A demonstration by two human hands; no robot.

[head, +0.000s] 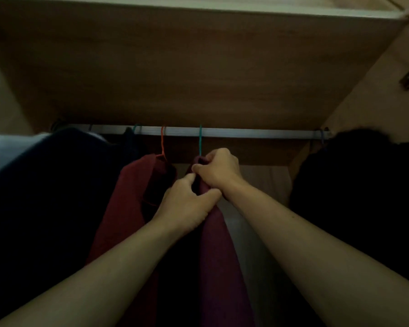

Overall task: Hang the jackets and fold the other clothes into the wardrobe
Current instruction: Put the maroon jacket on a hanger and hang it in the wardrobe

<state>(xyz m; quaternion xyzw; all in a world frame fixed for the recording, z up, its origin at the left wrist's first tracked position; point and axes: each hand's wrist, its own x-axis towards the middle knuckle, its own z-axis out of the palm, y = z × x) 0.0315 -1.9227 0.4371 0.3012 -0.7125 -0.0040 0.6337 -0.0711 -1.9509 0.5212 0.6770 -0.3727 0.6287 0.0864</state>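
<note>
A maroon jacket [219, 251] hangs from a green hanger [200, 143] hooked over the grey wardrobe rail [246, 132]. My right hand [219, 171] pinches the jacket's collar just below the hanger hook. A little lower, my left hand [187, 204] grips the jacket's front edge. To the left, a dark red jacket [128, 199] hangs on an orange hanger [162, 143].
A dark navy garment [57, 185] fills the left of the rail and black clothing [364, 190] the right end. A wooden shelf [187, 67] runs overhead. A gap shows the wardrobe's back panel [269, 182] to the right of the maroon jacket.
</note>
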